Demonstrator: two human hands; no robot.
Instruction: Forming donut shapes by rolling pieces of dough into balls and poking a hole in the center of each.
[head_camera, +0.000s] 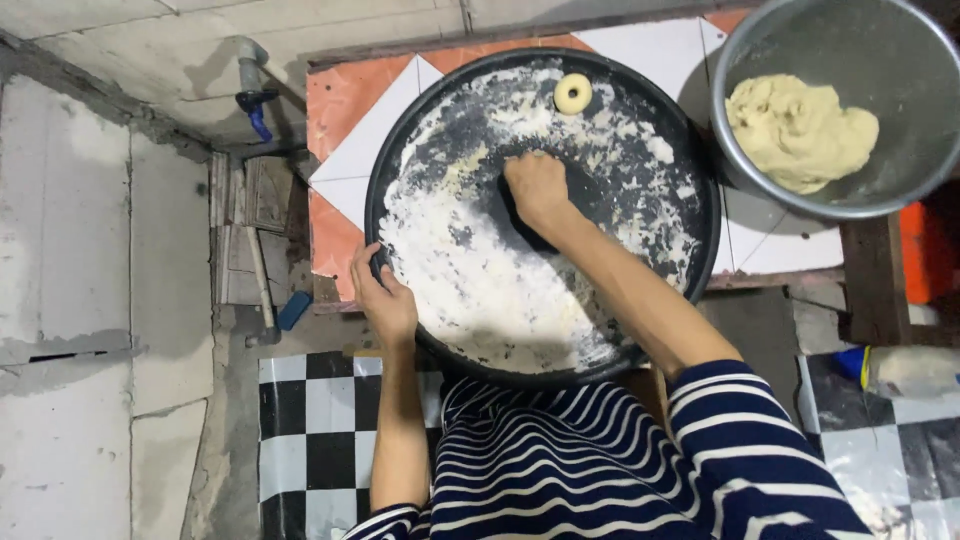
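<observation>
Black round tray, flour-dusted, on the tiled counter: left hand grips its nine-o'clock rim, right hand presses closed at centre; dough ring at twelve, dough bowl at two.

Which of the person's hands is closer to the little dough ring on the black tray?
Right. The right hand presses on the floured tray just below the dough ring; the left hand grips the tray's near-left rim, much farther away.
</observation>
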